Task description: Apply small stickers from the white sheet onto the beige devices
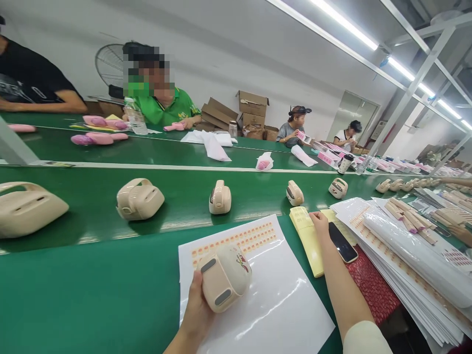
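Shiny white paper [273,305] lies under the left hand [198,306], which holds a smooth, round cream gadget [229,276] with two gray bars and a small red picture. The right hand [321,223] has its fingers bunched at a flat yellow strip [309,246]; I cannot tell if they grip it. The strip's marks are too tiny to read.

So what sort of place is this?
Probably a factory assembly line: matching beige devices spaced along what looks like a green conveyor, and people handling items beyond it.
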{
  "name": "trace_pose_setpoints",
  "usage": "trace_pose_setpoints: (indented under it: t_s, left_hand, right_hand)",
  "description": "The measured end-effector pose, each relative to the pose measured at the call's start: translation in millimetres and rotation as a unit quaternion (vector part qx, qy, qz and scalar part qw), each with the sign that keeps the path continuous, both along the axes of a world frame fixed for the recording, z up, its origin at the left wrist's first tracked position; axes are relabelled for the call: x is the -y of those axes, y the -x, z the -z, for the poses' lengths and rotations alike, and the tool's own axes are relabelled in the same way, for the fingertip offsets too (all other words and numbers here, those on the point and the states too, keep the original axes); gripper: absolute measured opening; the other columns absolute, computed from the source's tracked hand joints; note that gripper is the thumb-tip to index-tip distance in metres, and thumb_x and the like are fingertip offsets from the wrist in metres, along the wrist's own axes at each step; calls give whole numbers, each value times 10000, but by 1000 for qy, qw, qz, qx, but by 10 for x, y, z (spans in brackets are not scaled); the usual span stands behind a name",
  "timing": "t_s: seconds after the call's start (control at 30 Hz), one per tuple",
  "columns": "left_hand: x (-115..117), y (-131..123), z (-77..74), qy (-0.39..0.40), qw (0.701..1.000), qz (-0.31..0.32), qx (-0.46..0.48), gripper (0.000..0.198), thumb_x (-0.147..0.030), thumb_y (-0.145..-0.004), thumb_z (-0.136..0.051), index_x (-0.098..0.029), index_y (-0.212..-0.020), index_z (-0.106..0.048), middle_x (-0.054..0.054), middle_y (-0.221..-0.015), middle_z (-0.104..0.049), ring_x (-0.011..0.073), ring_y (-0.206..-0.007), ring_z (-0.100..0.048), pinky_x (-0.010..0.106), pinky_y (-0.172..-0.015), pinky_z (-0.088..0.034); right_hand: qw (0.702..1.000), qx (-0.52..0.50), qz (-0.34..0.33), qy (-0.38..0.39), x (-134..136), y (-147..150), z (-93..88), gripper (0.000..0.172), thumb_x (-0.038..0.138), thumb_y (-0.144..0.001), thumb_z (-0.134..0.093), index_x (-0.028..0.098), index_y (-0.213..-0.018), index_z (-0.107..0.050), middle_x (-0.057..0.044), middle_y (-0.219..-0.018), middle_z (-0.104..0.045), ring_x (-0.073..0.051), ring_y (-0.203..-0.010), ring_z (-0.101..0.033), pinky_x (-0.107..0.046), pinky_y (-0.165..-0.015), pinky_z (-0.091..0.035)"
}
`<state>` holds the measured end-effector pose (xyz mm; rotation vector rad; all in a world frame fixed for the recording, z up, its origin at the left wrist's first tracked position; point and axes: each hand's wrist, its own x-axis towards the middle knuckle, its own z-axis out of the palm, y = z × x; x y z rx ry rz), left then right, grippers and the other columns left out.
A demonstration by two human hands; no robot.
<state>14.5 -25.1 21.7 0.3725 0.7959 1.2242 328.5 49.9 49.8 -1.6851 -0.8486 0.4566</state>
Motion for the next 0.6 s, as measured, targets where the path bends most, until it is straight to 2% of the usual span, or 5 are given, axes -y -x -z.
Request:
trace_pose_setpoints:
  t_s: [0.1, 0.2, 0.33, 0.43, 0.6]
  left_hand:
    - [-24, -4, 14, -3, 1000, -9, -28, 663, -591, -668, -595, -227, -1217, -521, 66, -1083, -666, 315, -1086, -541, 378, -808, -507]
    - [-28, -44, 3, -9, 999, -23, -47, 614, -548, -679, -617, -236, -1198, -517, 62, -1134, -628, 295, -1088, -536, 347, -778, -512]
    - [-18, -108, -30, -37, 995, -55, -73, 583, -573, -679, -606, -250, -1156, -514, 56, -1127, -602, 269, -1056, -544, 298, -711, -514]
    - [-7, -138, -28, -57, 989, -76, -112, 585, -589, -674, -600, -254, -1141, -494, 64, -1098, -590, 270, -991, -571, 294, -641, -514]
    - [-17, -154, 24, -68, 984, -82, -139, 678, -619, -644, -603, -273, -1201, -428, 87, -1197, -521, 291, -1015, -551, 321, -641, -517]
  right_hand:
    - [997, -29, -62, -31, 76, 358, -110, 305, 482, -569, -590, 179, -587, -560, -12, -625, -573, -168, -680, -518, -289, -647, -402]
    - [984, -84, -150, -50, 265, 906, -147, 321, 504, -585, -591, 186, -633, -588, -30, -719, -596, -171, -721, -535, -299, -676, -420]
    - [937, -185, -289, -60, 625, 1592, -104, 248, 436, -568, -683, 205, -611, -604, -47, -878, -568, -210, -919, -517, -321, -793, -410]
    - [934, -175, -308, -40, 783, 1851, -52, 260, 459, -579, -692, 212, -606, -614, -49, -891, -517, -225, -961, -494, -353, -851, -392]
    - [946, -149, -286, -29, 771, 1894, -26, 285, 484, -592, -678, 206, -607, -614, -52, -887, -495, -247, -1018, -463, -387, -915, -350]
